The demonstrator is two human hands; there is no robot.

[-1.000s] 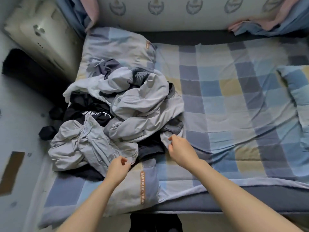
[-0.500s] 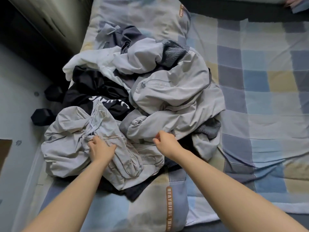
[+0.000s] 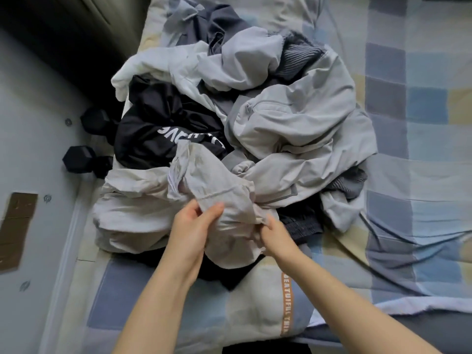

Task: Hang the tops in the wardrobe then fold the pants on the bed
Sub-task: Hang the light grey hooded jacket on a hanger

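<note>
A heap of clothes lies on the left half of the bed (image 3: 421,205). At its near edge is a crumpled light grey garment (image 3: 217,190) with a white drawstring. My left hand (image 3: 194,226) grips its fabric from the left, thumb on top. My right hand (image 3: 274,233) pinches the same garment at its right edge. Behind it lie a black top with white lettering (image 3: 163,131), a light grey jacket (image 3: 301,129), a white top (image 3: 163,60) and dark garments (image 3: 217,26) at the far end.
A checked blue, grey and yellow sheet covers the bed. A pillow with an orange label (image 3: 265,310) lies at the near edge. Two black dumbbells (image 3: 81,154) sit on the floor left of the bed. A dark gap and a cabinet stand at the top left.
The view has moved closer over the pile. Both hands have come together onto the light grey garment, gathered its near part and raised it off the heap.
</note>
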